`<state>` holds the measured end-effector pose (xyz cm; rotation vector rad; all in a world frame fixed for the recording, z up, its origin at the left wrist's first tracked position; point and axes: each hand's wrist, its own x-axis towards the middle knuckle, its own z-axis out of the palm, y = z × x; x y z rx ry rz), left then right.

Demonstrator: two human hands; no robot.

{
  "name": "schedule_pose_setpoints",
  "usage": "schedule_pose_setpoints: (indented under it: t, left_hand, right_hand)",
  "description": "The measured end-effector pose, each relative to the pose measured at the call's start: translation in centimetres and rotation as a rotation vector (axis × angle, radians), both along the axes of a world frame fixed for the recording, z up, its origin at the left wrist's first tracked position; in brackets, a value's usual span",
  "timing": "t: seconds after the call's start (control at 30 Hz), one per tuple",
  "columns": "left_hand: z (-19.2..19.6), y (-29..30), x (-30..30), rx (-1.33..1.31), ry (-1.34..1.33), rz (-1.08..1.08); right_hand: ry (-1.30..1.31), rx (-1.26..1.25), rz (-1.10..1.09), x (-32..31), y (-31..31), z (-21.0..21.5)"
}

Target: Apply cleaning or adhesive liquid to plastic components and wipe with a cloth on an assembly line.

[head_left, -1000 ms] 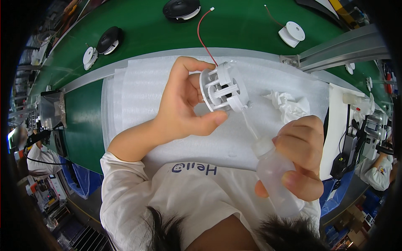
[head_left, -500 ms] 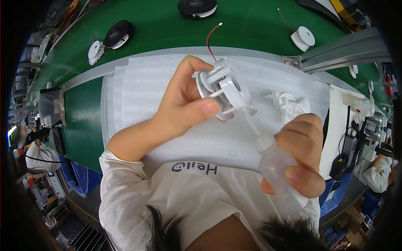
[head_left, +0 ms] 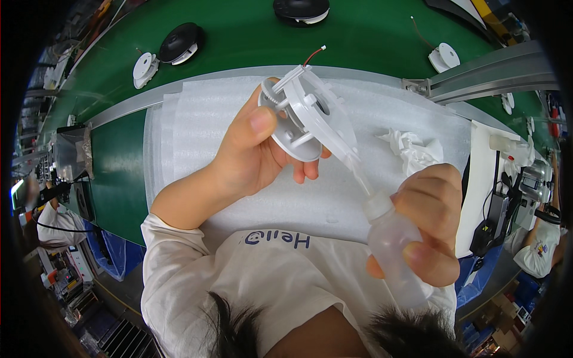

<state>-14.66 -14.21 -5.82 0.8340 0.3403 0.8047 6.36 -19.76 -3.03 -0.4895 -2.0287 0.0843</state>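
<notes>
My left hand [head_left: 250, 146] grips a white plastic assembly [head_left: 316, 122] with two round plates joined by posts. A toothed gear shows inside it, and a short red wire with a white plug sticks up from its far side. In my right hand [head_left: 430, 224] is a translucent squeeze bottle [head_left: 397, 244], its thumb and fingers wrapped round the body. The bottle's thin nozzle tilts up and left, its tip at the assembly's lower right edge. Whether the tip touches, I cannot tell.
White foam sheets [head_left: 197, 125] cover the work surface, with a crumpled tissue [head_left: 412, 149] at the right. Beyond a metal rail, a green belt [head_left: 239, 48] carries black domed units [head_left: 181, 43] and white assemblies [head_left: 444, 58]. Cables and a black adapter [head_left: 496, 212] lie far right.
My left hand has turned the assembly, so its gear and long edge now show. The bottle stays nearly in place. Items on the green belt have shifted right.
</notes>
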Motion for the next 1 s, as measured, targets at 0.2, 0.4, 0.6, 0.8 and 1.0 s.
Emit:
schedule_pose_setpoints:
  t: [0.2,0.4,0.6,0.8,1.0]
  left_hand:
    - [0.4,1.8,-0.2,0.017,0.193,0.213]
    - [-1.8,10.1,-1.3,0.589,1.206,0.745]
    - [-2.5,14.1,0.1,0.810,1.778,0.607]
    - [-1.2,13.1,1.8,0.787,2.025,0.621]
    - [1.2,13.1,-8.1,0.737,2.227,0.688]
  right_hand:
    - [0.250,0.140,-0.081,-1.4,0.9,-0.9]
    - [0.230,0.116,-0.066,-0.9,0.9,-0.6]
    - [0.141,0.145,-0.082,-0.3,0.7,-0.3]
    - [0.124,0.134,-0.122,0.0,0.7,-0.2]
    - [0.096,0.086,-0.126,0.3,0.6,0.2]
